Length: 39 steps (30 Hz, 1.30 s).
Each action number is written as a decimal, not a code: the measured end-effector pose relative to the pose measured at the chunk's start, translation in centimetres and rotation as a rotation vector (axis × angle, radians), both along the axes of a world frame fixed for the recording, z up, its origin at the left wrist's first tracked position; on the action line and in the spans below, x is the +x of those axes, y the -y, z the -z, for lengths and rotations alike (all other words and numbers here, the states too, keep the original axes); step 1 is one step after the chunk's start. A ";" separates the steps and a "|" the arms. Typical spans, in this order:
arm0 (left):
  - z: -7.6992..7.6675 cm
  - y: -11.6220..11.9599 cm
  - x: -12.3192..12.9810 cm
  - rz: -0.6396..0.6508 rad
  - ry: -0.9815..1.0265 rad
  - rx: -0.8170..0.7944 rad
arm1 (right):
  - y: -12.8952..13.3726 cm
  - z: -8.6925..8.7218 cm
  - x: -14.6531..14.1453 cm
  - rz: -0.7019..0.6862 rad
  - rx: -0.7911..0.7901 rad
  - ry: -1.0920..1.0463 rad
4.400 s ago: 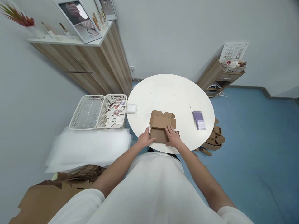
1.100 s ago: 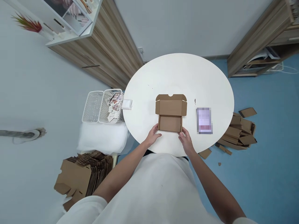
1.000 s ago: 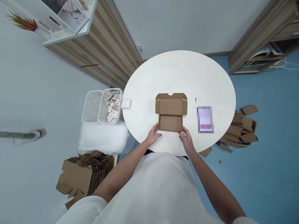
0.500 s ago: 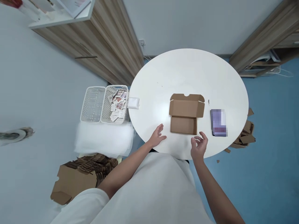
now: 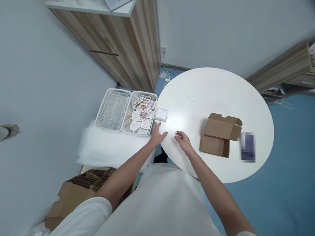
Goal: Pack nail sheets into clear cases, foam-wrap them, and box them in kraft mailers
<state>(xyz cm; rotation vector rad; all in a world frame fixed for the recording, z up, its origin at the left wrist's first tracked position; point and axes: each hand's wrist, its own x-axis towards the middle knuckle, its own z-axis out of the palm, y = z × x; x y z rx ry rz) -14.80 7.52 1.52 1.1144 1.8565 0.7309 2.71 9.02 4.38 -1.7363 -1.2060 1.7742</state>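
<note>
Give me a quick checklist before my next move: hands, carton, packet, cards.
1. Carton lid open: ok.
2. Carton resting on the table: ok.
3. Cards in their basket: ok.
4. White packet well inside the table's edge: not ok, it sits right at the edge.
5. Left hand touching the packet: cannot tell; fingertips are close.
6. Right hand free: ok, nothing visible in it.
</note>
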 end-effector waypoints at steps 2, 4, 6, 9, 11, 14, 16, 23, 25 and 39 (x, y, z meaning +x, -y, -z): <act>-0.2 -1.5 -0.4 0.089 -0.114 0.056 | -1.5 0.1 -1.5 0.026 -0.029 -0.037; -0.2 -3.0 -0.6 0.129 -0.179 0.074 | -2.7 0.3 -2.8 0.045 -0.025 -0.048; 0.1 -4.1 -0.6 0.148 -0.192 0.046 | -3.7 0.6 -3.8 0.061 -0.012 -0.054; 0.6 -5.0 -0.6 0.170 -0.215 0.008 | -4.6 1.0 -5.0 0.074 -0.015 -0.087; 0.9 -5.0 -0.4 0.175 -0.258 0.002 | -4.9 1.3 -5.6 0.078 -0.027 -0.107; 1.1 -4.7 -0.3 0.194 -0.327 0.011 | -5.2 1.8 -6.3 0.087 -0.039 -0.100; 1.1 -4.5 -0.2 0.215 -0.359 0.023 | -5.3 1.9 -6.8 0.081 -0.042 -0.097; 0.6 -4.0 -0.2 0.230 -0.387 0.094 | -5.1 1.9 -8.3 0.052 0.031 -0.026; 0.6 -3.8 -0.1 0.229 -0.368 0.104 | -4.7 2.2 -8.2 0.074 0.047 0.013; 1.4 0.7 1.6 -0.021 -0.039 0.067 | -0.1 2.5 -4.5 0.212 0.019 0.240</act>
